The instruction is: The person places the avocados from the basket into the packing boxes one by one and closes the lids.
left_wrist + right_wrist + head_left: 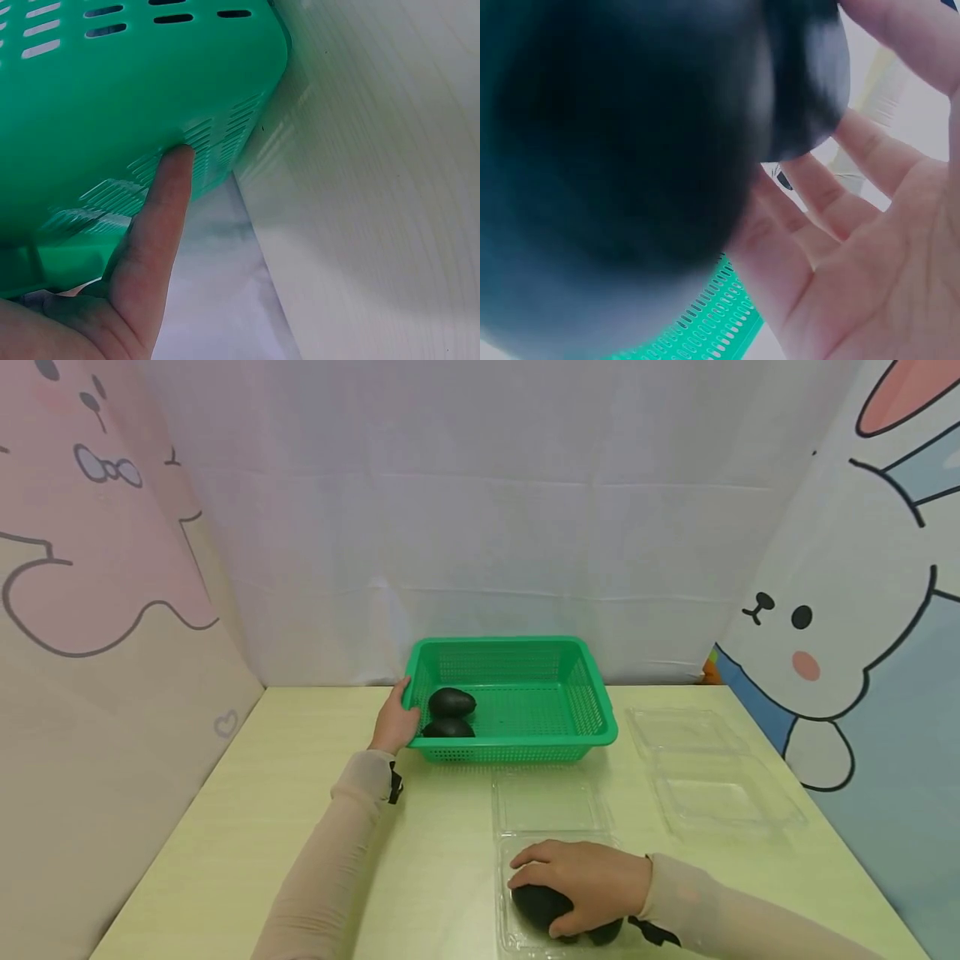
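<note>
My left hand (395,720) grips the left rim of a green plastic basket (517,742), and in the left wrist view a finger (161,202) lies along its outer slotted wall. Two dark avocados (452,702) lie inside at the basket's left end. Nearer to me, my right hand (588,877) holds a dark avocado (538,906) over the tray half of an unfolded clear plastic clamshell box (506,877). Another avocado (606,932) shows beneath the palm, partly hidden. In the right wrist view a blurred avocado (622,150) fills the left side, with the fingers around one behind it.
A second clear clamshell box (727,797) lies unfolded on the right of the pale wooden table (225,843). Behind the basket hangs a white curtain (487,527). Printed cartoon cloths stand along both sides of the table.
</note>
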`<state>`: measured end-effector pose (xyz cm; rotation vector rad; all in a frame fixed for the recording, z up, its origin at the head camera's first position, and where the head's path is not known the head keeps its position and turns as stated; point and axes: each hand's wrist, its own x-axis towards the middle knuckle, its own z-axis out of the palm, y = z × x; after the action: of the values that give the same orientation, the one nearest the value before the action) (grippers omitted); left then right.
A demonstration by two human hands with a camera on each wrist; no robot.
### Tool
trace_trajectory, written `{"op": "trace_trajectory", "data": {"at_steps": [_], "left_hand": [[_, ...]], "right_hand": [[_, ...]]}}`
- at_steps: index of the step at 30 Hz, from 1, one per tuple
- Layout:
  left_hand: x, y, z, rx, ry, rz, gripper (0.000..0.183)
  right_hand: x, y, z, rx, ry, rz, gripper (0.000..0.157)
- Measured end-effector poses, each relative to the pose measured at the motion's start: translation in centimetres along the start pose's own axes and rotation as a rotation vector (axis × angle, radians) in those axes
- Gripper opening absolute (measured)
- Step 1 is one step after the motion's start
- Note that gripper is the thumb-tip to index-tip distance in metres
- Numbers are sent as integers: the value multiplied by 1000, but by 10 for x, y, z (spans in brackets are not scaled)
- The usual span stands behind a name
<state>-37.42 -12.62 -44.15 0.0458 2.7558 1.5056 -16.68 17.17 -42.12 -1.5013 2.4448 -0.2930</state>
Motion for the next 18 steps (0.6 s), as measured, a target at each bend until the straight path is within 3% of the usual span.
{"op": "trace_trajectory", "data": {"at_steps": [18], "left_hand": [[2, 0, 0, 1, 5, 4, 66]], "right_hand": [[1, -1, -4, 3, -39, 4, 51]]}}
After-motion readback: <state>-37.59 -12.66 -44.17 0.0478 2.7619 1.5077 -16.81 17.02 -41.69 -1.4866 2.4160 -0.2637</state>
